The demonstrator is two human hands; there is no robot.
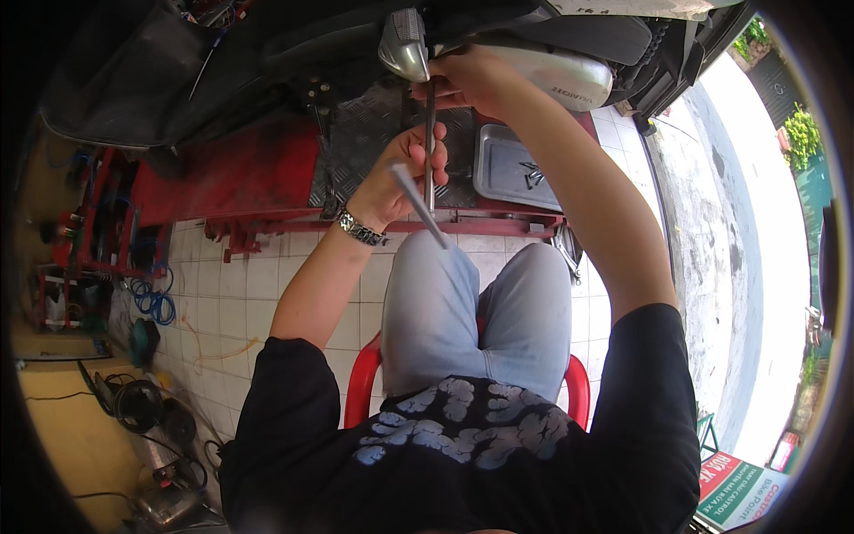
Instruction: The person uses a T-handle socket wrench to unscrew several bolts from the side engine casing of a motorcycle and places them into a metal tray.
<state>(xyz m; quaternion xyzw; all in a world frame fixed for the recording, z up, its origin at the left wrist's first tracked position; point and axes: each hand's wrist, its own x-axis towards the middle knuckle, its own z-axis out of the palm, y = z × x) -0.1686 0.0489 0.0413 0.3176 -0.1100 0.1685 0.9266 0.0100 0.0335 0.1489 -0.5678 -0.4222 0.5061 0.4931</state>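
Note:
My left hand point(400, 182), with a metal watch on its wrist, has its fingers curled round the shaft of a long steel T-handle wrench point(431, 116). The wrench's crossbar point(418, 205) slants toward my knees and looks slightly blurred. Up at the far end of the shaft, my right hand point(485, 80) has its fingers bent round it, close against the motorbike; the fingertips are partly hidden. A silver footrest-like part point(406, 49) sticks out just left of the shaft. Behind my right hand lies the motorbike's silver side cover point(560, 76). The wrench's tip is not visible.
The motorbike point(240, 62) stands on a red lift platform point(222, 173). A grey metal tray point(498, 182) with several bolts point(534, 173) rests under my right forearm. I sit on a red plastic chair point(360, 387). Blue hose point(156, 298) and a machine point(169, 498) are at the left.

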